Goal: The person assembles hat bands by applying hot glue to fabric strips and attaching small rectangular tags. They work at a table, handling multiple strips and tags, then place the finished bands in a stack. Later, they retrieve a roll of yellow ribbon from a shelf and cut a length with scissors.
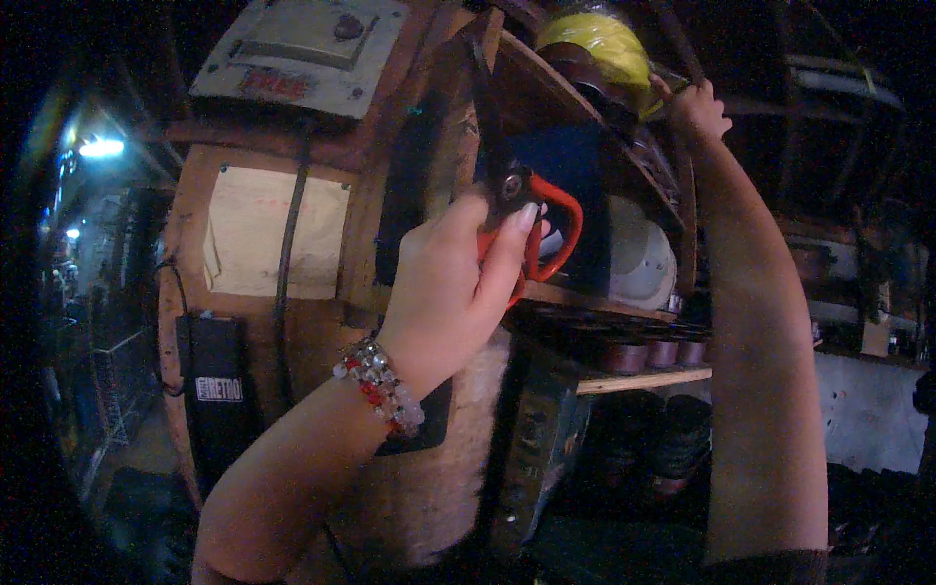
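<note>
My left hand (448,268) is closed round the orange-handled scissors (556,229), whose dark blades point up in front of the wooden shelf unit. Raised at the upper right, my right hand (697,112) is beside a yellow plastic-wrapped bundle (609,49) on top of the shelf. Its fingers are curled, and a thin yellow edge runs towards them. What lies between those fingers is too dim to make out.
A wooden shelf (643,380) holds several dark reddish containers (658,353). Above them sits a pale round object (643,258). To the left are a grey metal box (302,49), a pinned paper sheet (273,229) and a hanging black cable (292,253). The surroundings are dark.
</note>
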{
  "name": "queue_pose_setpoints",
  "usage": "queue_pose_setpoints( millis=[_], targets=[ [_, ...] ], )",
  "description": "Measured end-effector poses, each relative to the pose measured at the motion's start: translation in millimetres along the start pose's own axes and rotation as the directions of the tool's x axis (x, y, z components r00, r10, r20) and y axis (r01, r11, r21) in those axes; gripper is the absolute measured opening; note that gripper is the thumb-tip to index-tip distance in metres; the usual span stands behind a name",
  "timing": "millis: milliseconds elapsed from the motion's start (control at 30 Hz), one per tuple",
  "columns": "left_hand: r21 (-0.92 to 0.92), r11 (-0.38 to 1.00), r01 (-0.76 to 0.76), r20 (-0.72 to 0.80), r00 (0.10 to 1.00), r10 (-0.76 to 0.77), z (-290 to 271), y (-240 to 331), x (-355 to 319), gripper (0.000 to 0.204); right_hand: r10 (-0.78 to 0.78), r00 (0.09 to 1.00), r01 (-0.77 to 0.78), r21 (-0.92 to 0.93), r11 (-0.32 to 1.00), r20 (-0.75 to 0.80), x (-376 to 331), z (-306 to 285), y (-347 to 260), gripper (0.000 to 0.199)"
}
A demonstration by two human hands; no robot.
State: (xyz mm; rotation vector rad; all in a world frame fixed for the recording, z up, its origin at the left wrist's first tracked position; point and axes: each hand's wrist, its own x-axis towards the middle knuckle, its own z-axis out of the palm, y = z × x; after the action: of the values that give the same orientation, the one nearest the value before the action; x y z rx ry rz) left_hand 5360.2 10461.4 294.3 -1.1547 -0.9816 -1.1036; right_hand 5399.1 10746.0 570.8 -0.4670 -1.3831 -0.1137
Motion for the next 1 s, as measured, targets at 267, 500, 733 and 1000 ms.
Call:
queue_pose_setpoints(
  millis=[267,500,733,1000],
  targets=[
    [-0.039,0.999,0.026,0.002,1.000,-0.026,0.6,3.5,0.1,0.022,0.094,0.996,-0.094,0.019,0.995,-0.004,6.2,-12.2,27.6,0.096],
    [-0.111,0.993,0.035,0.028,0.999,-0.032,0.7,8.4,0.5,0.020,0.228,0.973,-0.226,0.283,0.932,0.024,16.3,0.7,45.5,0.118],
    [-0.056,0.998,0.033,0.030,0.999,-0.031,2.7,9.4,-1.0,0.019,0.199,0.948,-0.311,0.847,0.431,0.246,2.3,-0.6,19.2,0.155],
    [0.122,0.991,0.047,0.102,0.993,-0.060,0.4,7.2,-1.8,0.021,0.193,0.973,-0.214,0.790,0.574,0.124,-68.1,24.0,39.8,0.103]
  ],
)
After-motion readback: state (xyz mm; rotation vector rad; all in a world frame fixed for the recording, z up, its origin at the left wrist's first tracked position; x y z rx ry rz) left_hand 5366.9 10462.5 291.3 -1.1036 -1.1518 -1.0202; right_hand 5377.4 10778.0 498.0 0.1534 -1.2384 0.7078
